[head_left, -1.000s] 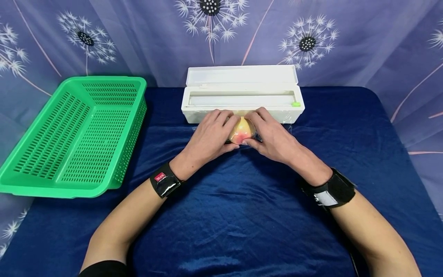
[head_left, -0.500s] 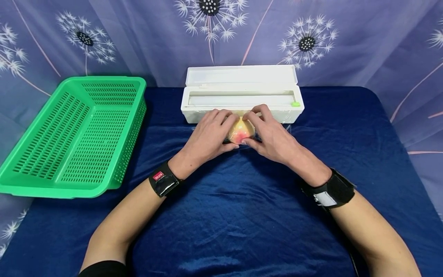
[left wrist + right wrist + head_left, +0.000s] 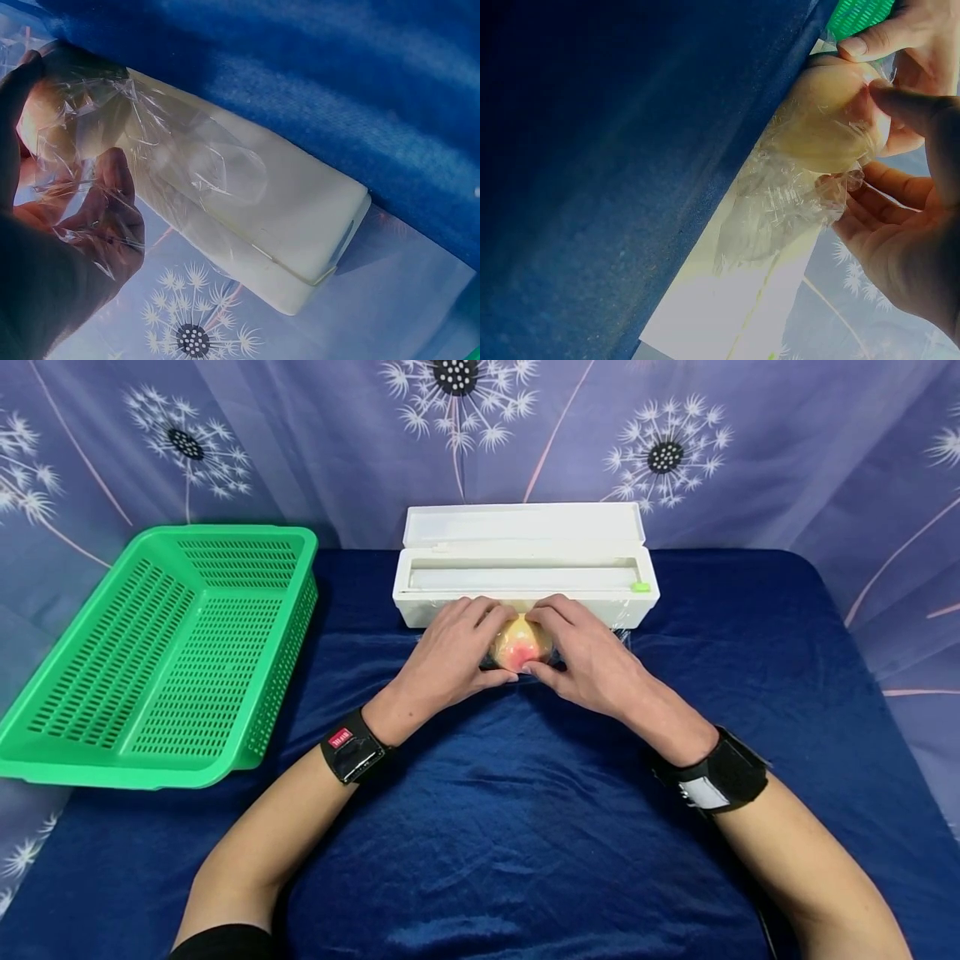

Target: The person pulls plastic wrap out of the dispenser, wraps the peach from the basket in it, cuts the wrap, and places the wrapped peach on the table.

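Observation:
In the head view a yellow and pink peach [image 3: 519, 647] lies between both hands, just in front of a white cling film box [image 3: 525, 578]. Clear cling film [image 3: 780, 199] covers the peach and bunches beside it. From the left side, my left hand [image 3: 456, 647] grips the fruit with curled fingers and thumb. On the opposite side my right hand [image 3: 588, 653] holds it; the right wrist view has that thumb on the peach and fingertips in the crinkled film. In the left wrist view, loose film [image 3: 172, 157] stretches along the box. The peach's underside is hidden.
A green plastic basket [image 3: 258, 710] stands at the left of the blue cloth-covered table [image 3: 480, 843]. The box lid [image 3: 525, 525] is raised at the back, with a green slider [image 3: 641, 587] on the box's right end. A dandelion-patterned curtain [image 3: 315, 435] hangs behind.
My right hand's fingers, raised and bent half a second ago, have come down over the far side of the peach. My left hand and the peach have hardly moved.

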{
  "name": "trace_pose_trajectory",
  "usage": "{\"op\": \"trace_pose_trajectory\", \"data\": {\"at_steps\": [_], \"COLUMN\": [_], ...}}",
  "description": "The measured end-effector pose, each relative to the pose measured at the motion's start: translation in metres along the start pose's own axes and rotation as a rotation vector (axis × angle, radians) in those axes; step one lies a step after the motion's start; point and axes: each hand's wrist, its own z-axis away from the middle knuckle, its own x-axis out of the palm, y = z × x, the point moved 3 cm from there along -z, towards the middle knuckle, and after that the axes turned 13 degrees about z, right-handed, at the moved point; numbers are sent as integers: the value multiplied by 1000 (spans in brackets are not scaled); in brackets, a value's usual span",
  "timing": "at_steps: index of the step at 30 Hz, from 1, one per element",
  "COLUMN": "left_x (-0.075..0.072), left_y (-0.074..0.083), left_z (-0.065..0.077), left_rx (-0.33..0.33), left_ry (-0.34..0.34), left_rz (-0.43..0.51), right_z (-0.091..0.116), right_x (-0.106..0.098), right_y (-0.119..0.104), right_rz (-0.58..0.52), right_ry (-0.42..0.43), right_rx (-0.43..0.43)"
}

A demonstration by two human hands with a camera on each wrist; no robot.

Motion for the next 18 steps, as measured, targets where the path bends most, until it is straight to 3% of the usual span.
{"op": "trace_pose_trajectory", "data": {"at_steps": [18], "left_x": [0], "left_y": [-3], "left_z": [0], "left_rx": [-4], "left_ry": [22], "left_rz": [65], "right_z": [2], "right_x": [0], "right_y": [-1], "right_rz": [-11], "right_ry": [34], "right_rx": [-48]}}
